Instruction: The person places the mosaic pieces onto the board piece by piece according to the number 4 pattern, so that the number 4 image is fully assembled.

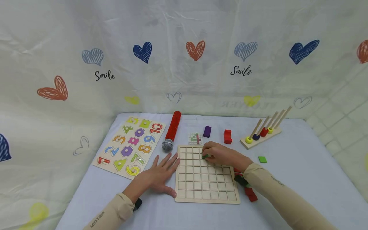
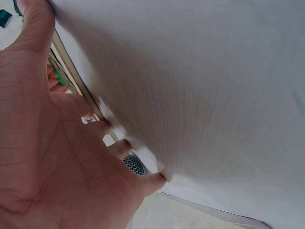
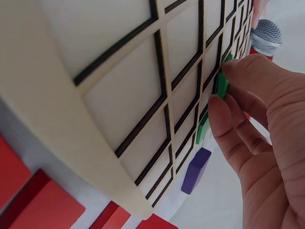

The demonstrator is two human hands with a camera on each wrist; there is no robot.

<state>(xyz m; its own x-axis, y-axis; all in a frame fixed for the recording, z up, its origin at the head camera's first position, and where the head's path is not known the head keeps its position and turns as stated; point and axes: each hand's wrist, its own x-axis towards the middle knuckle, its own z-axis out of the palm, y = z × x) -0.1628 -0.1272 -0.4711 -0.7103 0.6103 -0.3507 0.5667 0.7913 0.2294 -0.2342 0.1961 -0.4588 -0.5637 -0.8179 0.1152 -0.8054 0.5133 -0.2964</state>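
Observation:
A wooden grid board [image 1: 207, 202] lies on the white cloth, its squares framed by thin strips. Thumb and fingertips of my right hand [image 1: 219, 155] pinch a green square tile [image 3: 222, 85] over a cell in the board's far part. Another green tile [image 3: 203, 128] sits at the board's far edge, beyond the fingers in the right wrist view. My left hand [image 1: 161, 174] rests beside the board's left edge with its fingers spread, fingertips touching the frame; the left wrist view shows its palm [image 2: 71, 162]. A grid pattern card [image 1: 195, 138] lies just beyond the board.
Red tiles [image 1: 250, 194] lie right of the board, partly under my right forearm. A loose green tile [image 1: 262, 159], red block [image 1: 227, 136], purple block [image 1: 207, 131] and peg stand [image 1: 248, 146] are around. Left are a red microphone [image 1: 173, 126] and a number puzzle [image 1: 115, 151].

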